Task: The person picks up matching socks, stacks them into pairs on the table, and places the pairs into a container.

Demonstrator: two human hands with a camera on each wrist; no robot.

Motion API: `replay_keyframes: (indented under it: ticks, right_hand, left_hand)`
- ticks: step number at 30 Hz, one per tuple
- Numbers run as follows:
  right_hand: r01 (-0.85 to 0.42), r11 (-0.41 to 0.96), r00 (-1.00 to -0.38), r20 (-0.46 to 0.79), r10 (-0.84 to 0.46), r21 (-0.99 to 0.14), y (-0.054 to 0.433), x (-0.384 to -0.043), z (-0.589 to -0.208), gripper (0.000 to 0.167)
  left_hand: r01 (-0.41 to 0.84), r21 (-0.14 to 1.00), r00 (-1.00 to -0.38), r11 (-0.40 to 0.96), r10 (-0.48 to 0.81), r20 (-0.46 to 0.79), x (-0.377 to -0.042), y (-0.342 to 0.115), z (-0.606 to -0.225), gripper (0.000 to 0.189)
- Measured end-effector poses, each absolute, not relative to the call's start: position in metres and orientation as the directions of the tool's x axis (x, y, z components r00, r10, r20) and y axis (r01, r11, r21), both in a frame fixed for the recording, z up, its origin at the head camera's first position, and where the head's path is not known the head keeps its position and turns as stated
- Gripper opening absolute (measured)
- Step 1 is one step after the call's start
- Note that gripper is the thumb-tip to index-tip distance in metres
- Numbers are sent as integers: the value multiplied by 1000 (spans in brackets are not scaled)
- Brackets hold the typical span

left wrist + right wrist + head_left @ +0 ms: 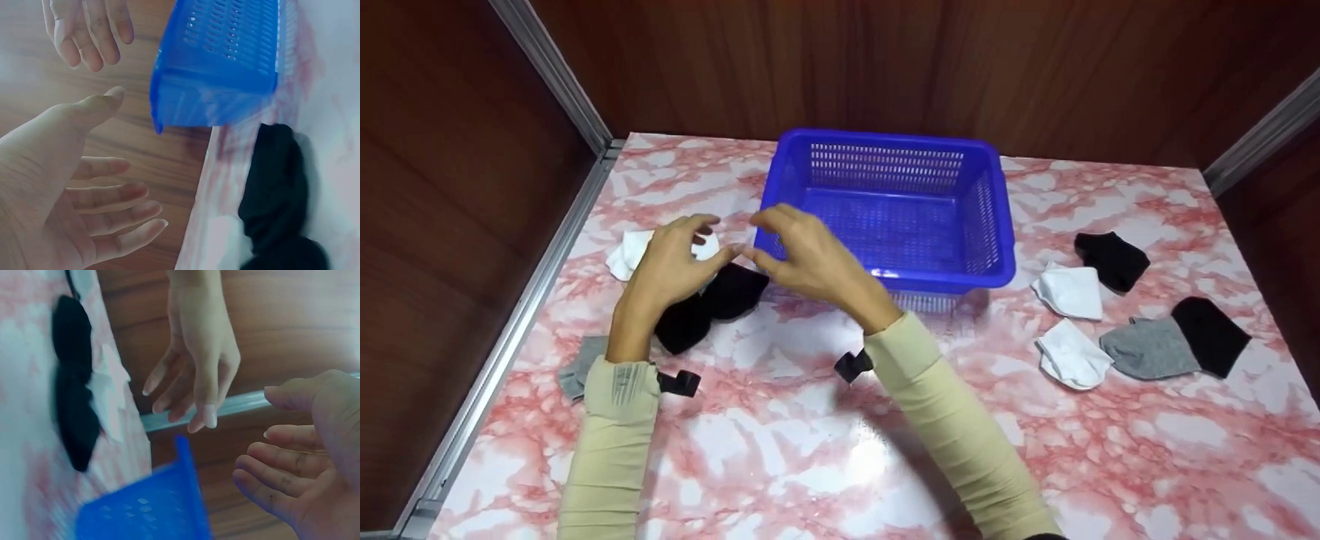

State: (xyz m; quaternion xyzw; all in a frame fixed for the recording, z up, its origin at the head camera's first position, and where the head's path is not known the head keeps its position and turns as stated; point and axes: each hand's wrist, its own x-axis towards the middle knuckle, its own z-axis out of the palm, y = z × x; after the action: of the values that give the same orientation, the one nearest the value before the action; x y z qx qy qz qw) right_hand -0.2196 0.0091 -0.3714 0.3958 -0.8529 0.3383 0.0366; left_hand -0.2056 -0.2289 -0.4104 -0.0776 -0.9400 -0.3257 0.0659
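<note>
My left hand [669, 261] hovers over the left part of the table, fingers loosely bent and nothing in them. Facing it, my right hand [814, 259] is also bare, held beside the near left corner of the blue plastic basket [945, 280]. The thumbs come close together in the head view; the wrist views show a gap between the hands. Below them lie black socks [736, 291] and a white sock [624, 256], partly hidden by the left hand. A grey sock [580, 367] lies by the left forearm, which covers part of it.
On the right lie a black sock [1112, 261], two white socks [1072, 291], a grey sock [1151, 349] and another black piece [1211, 336] touching the grey one. Dark wooden panels [885, 67] stand behind and at both sides of the marbled table [765, 465].
</note>
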Motion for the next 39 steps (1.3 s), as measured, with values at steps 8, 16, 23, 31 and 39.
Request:
replay_keyframes:
  ticks: [8,16,23,31,39]
  right_hand:
    - [-696,421,-664,300,-684,-581,-12,-208,-397,38]
    - [-673,429,-665,239,-707,-603,-36,-197,-416,34]
    - [-511,533,-775,94,-625,-675,-67,-186,-444,27]
    - [-251,683,-904,-86,-418,-686,-94,-172,-471,40]
    - [-227,745,-915,-125,-384,-628,-104,-167,-481,38]
  left_hand:
    - [103,623,-992,775,33,123,-188,-255,-429,58]
    - [11,604,-999,797,-18,43,-170,-277,-447,52]
    - [-25,596,-999,803,-42,14,-160,-288,-461,54]
    - [-56,584,-998,810,-54,-21,-155,-291,-466,52]
    - [-98,587,-994,804,-51,-97,-152,-289,-468,49]
